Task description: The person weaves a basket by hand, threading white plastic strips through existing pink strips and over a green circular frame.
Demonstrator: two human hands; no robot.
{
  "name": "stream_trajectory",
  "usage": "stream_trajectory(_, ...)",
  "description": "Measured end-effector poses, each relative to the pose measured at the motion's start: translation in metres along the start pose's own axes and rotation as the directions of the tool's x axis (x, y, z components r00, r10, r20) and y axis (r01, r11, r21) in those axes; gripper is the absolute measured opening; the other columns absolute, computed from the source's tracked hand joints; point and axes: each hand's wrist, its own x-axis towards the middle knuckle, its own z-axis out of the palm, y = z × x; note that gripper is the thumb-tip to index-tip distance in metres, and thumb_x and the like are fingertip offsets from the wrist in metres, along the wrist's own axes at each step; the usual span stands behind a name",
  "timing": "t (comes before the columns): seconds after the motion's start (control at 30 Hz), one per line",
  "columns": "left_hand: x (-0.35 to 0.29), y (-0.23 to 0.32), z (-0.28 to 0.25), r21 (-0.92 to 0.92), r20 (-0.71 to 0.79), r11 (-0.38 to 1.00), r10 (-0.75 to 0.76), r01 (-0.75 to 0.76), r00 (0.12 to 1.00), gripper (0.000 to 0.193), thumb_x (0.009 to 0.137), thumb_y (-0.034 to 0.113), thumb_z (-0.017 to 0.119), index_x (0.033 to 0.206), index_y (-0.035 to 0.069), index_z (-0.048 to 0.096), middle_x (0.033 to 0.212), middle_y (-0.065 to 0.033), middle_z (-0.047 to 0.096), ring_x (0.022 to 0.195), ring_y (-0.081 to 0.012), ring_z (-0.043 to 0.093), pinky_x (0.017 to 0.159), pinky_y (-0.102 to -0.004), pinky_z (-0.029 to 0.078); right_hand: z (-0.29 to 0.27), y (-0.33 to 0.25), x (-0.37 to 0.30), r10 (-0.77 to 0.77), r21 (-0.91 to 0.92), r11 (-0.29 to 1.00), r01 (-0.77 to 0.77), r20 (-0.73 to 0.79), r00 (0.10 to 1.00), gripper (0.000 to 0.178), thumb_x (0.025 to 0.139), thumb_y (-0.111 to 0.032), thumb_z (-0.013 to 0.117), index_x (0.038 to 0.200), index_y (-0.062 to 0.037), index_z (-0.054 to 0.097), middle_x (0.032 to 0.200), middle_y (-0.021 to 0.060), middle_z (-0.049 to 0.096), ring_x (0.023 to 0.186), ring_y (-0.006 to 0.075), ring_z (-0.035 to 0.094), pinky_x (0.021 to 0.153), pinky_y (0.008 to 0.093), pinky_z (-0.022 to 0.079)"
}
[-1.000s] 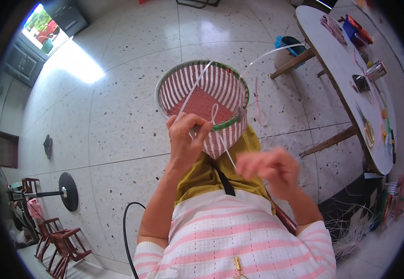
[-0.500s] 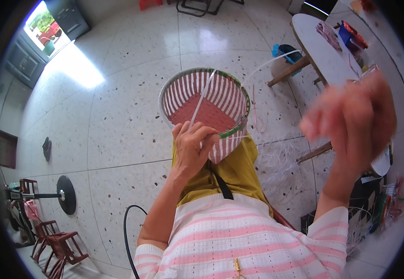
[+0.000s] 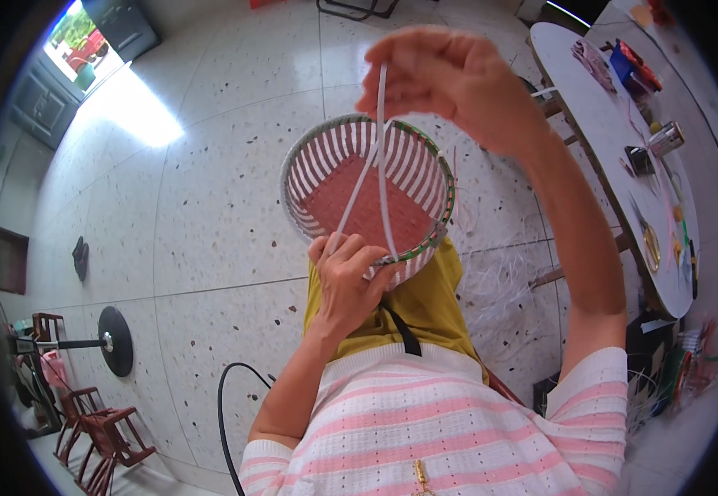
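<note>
A round woven basket [image 3: 367,194] with red-and-white striped sides and a red base rests on my lap. Green binding covers part of its rim. My left hand [image 3: 349,273] is closed over the near rim, gripping the basket, and a white strip slants from its fingers across the opening to the far rim. Raised above the far side of the basket, my right hand [image 3: 450,87] pinches a white plastic strip [image 3: 383,174]. That strip runs from the near rim, right of my left hand, up to the right fingers.
At right stands a long white table [image 3: 582,107] holding scissors [image 3: 648,240], a can [image 3: 665,139] and a blue container [image 3: 628,70]. Loose white strips [image 3: 499,285] lie on the floor to my right. Red-brown chairs [image 3: 107,430] and a round black base [image 3: 115,341] are at left.
My right hand has swung from the far right to above the basket, and the strip now stands up from the near rim. My left hand has stayed on the rim.
</note>
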Motion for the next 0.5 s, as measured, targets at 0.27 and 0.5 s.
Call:
stream_trajectory(0.27,-0.007,0.002,-0.001,-0.084,-0.018,0.996,-0.042,0.04,0.999,0.03,0.066,0.018,0.086,0.091,0.012,0.07,0.073,0.0018,0.062,0.076,-0.0193,0.06,0.087,-0.0368,0.033,0.004,0.071,-0.056,0.249,-0.562,0.824,-0.069,0.25,0.936,0.01,0.09,-0.003,0.069,0.097,0.0006,0.073,0.091,0.007,0.07,0.072,0.0155,0.068,0.068,0.0237,0.054)
stream_trajectory(0.5,-0.016,0.005,0.004,-0.113,-0.101,0.991,-0.077,0.066,0.992,0.052,0.06,0.014,0.09,0.102,0.01,0.06,0.076,0.0013,0.065,0.075,-0.0202,0.06,0.081,-0.0372,0.036,0.017,0.104,-0.066,0.464,-0.288,0.877,-0.384,0.307,0.831,0.008,0.082,0.0,0.072,0.088,0.0054,0.072,0.079,0.006,0.072,0.071,0.0084,0.066,0.065,0.0234,0.054)
